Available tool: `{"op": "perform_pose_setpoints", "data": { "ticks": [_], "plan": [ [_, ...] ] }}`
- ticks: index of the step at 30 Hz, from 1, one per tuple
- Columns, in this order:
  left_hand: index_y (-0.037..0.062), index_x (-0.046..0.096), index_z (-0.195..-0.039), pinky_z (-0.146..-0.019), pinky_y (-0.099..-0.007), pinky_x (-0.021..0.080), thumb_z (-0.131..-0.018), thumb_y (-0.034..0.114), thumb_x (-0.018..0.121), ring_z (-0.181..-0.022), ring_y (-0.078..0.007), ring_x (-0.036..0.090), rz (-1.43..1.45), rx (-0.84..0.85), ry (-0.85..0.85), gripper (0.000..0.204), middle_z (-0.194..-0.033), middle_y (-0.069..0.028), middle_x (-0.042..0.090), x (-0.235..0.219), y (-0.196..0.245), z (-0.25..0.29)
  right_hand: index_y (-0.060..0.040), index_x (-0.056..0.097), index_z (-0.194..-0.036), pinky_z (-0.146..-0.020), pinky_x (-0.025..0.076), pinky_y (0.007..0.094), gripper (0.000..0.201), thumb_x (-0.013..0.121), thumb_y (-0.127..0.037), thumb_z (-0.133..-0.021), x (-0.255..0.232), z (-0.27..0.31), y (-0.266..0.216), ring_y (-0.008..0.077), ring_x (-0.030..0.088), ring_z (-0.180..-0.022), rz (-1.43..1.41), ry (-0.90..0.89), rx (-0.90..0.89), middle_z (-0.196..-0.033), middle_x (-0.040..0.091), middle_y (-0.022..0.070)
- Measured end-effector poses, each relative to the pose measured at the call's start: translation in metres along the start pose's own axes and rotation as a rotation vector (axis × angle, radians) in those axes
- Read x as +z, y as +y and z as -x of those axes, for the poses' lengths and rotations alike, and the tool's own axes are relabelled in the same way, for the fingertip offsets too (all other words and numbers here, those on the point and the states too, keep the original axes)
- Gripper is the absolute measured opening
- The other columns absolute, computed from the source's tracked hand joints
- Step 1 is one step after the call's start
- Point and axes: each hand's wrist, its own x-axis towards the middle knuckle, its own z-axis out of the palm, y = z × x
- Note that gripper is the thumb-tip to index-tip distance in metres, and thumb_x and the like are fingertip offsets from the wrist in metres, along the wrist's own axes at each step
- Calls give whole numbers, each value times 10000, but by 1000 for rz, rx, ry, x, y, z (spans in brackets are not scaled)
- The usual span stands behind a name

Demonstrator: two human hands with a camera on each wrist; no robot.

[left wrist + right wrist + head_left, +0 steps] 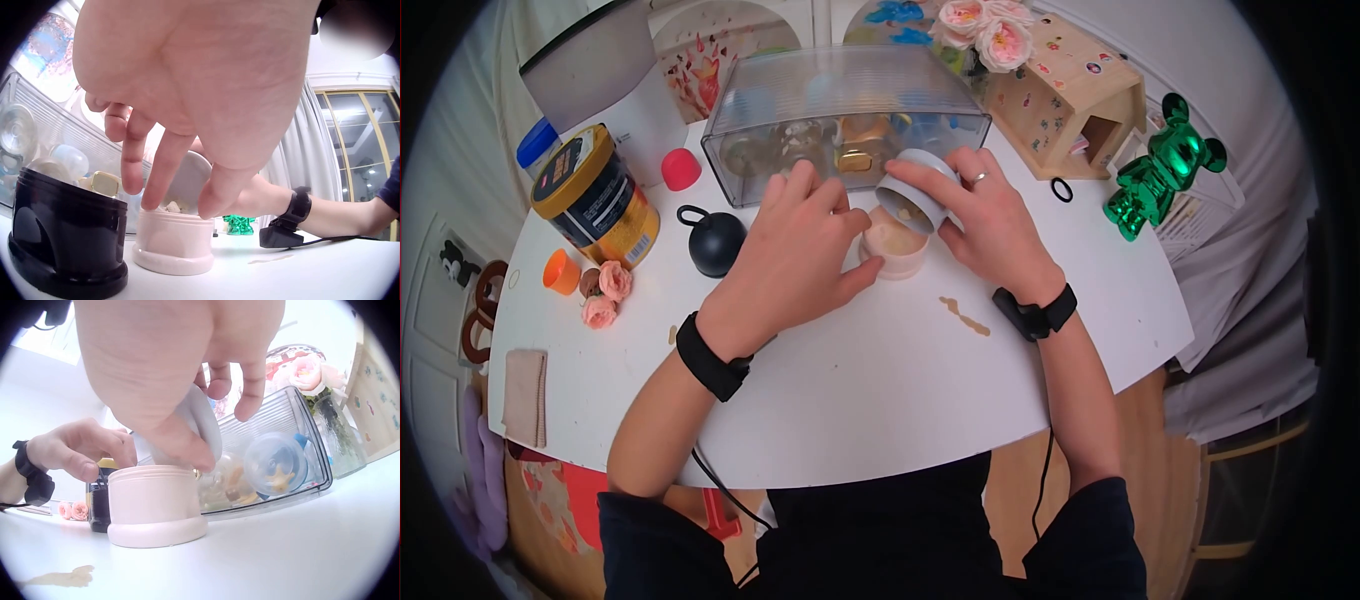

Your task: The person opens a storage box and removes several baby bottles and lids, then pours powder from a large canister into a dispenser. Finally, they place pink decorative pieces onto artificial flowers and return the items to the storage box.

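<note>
A pale pink round container point(897, 252) stands open-topped on the white table. Tilted over its rim is a grey-white cup or lid point(916, 190), which the right hand point(998, 228) grips between thumb and fingers; a little light-coloured material shows by its mouth. The left hand point(795, 240) is at the container's left, its fingers loosely bent and pointing down around the rim; in the left wrist view the fingertips point(150, 203) are at the rim, and contact is hard to tell. The right wrist view shows the pink container point(156, 503) upright, with the grey-white piece point(203, 425) above it.
Behind stands a clear lidded box point(850, 95). To the left are a black round object point(716, 243), a gold-lidded tub point(605, 200), an orange cup point(561, 271) and roses point(614, 281). At right are a wooden house point(1065, 95) and a green bear figure point(1168, 170); a beige smear point(966, 316) lies nearer.
</note>
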Motion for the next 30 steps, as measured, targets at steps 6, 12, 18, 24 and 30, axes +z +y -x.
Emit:
{"op": "perform_pose_setpoints", "data": {
  "ticks": [6, 12, 18, 24, 30],
  "plan": [
    [83, 866, -1143, -977, -414, 431, -899, 319, 875, -1107, -289, 528, -2, 5, -4, 340, -1060, -69, 658, 1, -2, 0, -362, 723, -1446, -774, 570, 403, 743, 719, 57, -832, 2, -1, -4, 307, 590, -966, 70, -6, -32, -1068, 604, 46],
    [88, 868, -1143, -982, -417, 430, -901, 321, 873, -1104, -290, 526, 3, -8, -18, 336, -1053, -70, 649, 0, -1, 0, -392, 750, -1400, -759, 563, 385, 616, 738, -32, -900, 4, -1, -5, 285, 585, -931, 104, 8, -53, -988, 564, 36],
    [97, 871, -1142, -969, -416, 431, -892, 313, 881, -1104, -289, 527, 1, -8, -19, 331, -1053, -71, 647, 0, -1, 0, -400, 754, -1387, -758, 555, 378, 603, 727, -43, -902, 4, -1, -7, 275, 579, -914, 124, 27, -75, -970, 548, 38],
    [100, 871, -1139, -959, -417, 432, -885, 306, 885, -1100, -287, 530, 15, -19, -27, 327, -1049, -67, 647, -1, -1, -1, -406, 750, -1387, -774, 553, 364, 604, 719, -54, -897, 5, 0, -6, 270, 583, -923, 134, 25, -95, -970, 531, 39],
    [94, 868, -1124, -950, -418, 428, -884, 308, 886, -1092, -286, 527, 11, -9, -28, 322, -1039, -71, 646, 0, -1, -1, -403, 757, -1371, -792, 558, 368, 547, 733, -116, -905, 3, 0, -10, 259, 591, -957, 189, -11, -109, -973, 513, 39]
  ]
}}
